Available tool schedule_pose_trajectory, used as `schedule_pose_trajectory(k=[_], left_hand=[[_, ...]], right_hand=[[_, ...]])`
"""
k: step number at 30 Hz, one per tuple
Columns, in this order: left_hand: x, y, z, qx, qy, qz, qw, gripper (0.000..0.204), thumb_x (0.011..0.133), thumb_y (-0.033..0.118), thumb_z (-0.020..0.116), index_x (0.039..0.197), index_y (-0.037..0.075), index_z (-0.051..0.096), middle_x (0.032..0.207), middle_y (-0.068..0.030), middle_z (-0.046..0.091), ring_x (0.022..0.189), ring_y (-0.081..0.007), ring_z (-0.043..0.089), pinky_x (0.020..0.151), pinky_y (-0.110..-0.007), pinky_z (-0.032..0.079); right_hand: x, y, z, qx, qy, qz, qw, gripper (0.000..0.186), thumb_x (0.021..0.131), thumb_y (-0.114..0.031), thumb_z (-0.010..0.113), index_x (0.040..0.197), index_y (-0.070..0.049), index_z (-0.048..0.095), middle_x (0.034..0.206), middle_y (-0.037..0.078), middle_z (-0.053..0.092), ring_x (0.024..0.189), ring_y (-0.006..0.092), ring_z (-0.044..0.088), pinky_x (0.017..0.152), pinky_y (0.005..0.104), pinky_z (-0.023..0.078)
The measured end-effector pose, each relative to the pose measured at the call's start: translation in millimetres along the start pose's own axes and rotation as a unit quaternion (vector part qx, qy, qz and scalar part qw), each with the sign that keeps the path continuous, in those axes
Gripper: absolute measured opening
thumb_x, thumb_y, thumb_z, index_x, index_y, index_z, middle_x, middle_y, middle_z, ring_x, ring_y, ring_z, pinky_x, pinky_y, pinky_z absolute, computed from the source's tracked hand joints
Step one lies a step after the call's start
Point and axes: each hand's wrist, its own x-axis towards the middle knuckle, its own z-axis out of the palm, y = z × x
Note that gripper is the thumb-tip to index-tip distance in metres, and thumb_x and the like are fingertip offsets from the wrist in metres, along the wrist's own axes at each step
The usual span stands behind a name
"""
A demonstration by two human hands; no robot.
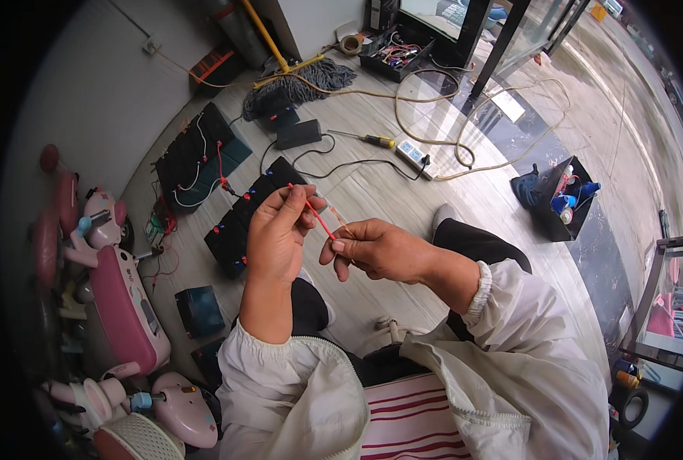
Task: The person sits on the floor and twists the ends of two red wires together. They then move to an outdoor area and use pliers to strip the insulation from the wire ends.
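Note:
A short red wire (320, 218) stretches between my two hands above the floor. My left hand (278, 226) pinches its upper end between thumb and fingers. My right hand (383, 249) grips the lower end between thumb and forefinger, with the other fingers curled. Behind my left hand lies a row of black batteries (228, 234) with red and blue terminals, partly covered by that hand. Farther left, a second group of batteries (195, 153) carries white and red wires joined to its terminals. Thin red and green wires (161, 221) lie beside it.
Ahead are a black power adapter (298, 134), a yellow-handled screwdriver (377, 141), a white power strip (415, 158) and a grey mop (311, 83). A pink ride-on toy (126, 307) stands left. A black box with blue cans (571, 201) sits right; a wire-filled tray (399, 54) stands far off.

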Motion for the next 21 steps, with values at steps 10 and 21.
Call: schedule_pose_trajectory(k=[10, 21], left_hand=[[2.3, -6.2, -11.7, 0.025, 0.065, 0.026, 0.997, 0.017, 0.092, 0.019, 0.064, 0.09, 0.003, 0.065, 0.077, -0.0041, 0.064, 0.062, -0.0037, 0.049, 0.063, -0.018, 0.039], [3.2, 15.5, -14.8, 0.054, 0.014, 0.074, 0.996, 0.029, 0.1, 0.023, 0.051, 0.114, -0.001, 0.06, 0.094, -0.0087, 0.066, 0.07, -0.007, 0.054, 0.067, -0.022, 0.048]], right_hand=[[6.0, 15.7, 13.2, 0.004, 0.002, -0.011, 1.0, 0.03, 0.1, -0.024, 0.049, 0.083, -0.003, 0.062, 0.065, -0.001, 0.052, 0.058, 0.0078, 0.044, 0.056, 0.0228, 0.038], [10.4, 13.0, -9.0, 0.115, 0.279, -0.055, 0.952, 0.043, 0.1, -0.039, 0.044, 0.111, -0.001, 0.061, 0.084, 0.002, 0.054, 0.059, 0.007, 0.04, 0.053, 0.0234, 0.036]])
